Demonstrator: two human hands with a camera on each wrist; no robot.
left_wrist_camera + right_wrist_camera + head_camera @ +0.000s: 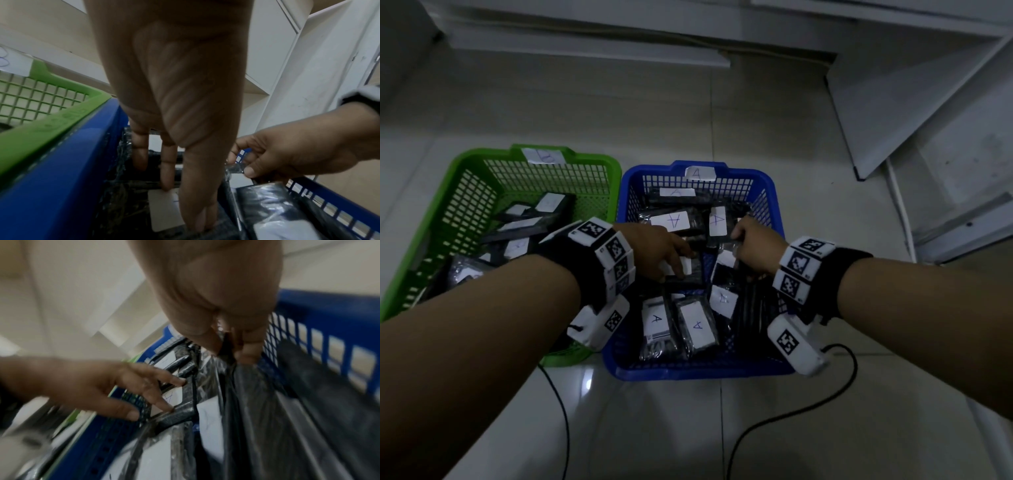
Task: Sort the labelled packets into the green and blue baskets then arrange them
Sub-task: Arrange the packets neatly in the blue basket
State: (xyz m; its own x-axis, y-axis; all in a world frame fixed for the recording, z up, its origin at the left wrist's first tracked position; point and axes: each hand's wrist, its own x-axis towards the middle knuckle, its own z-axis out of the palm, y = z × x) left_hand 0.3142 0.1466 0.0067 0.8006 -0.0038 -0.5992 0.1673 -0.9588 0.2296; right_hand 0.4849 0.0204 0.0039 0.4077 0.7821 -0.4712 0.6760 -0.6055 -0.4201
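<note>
Both hands reach into the blue basket, which holds several black plastic-wrapped packets with white "A" labels. My left hand lies with straight, spread fingers on a labelled packet near the basket's middle. My right hand pinches the top edge of a black packet between thumb and fingers, beside the right wall. The green basket stands to the left, touching the blue one, and holds several labelled packets. A paper tag marked "A" sits on the blue basket's far rim.
Both baskets stand on a pale tiled floor. Two black cables run over the tiles in front of them. White boards and rails lean at the far right. A blurred paper tag sits on the green rim.
</note>
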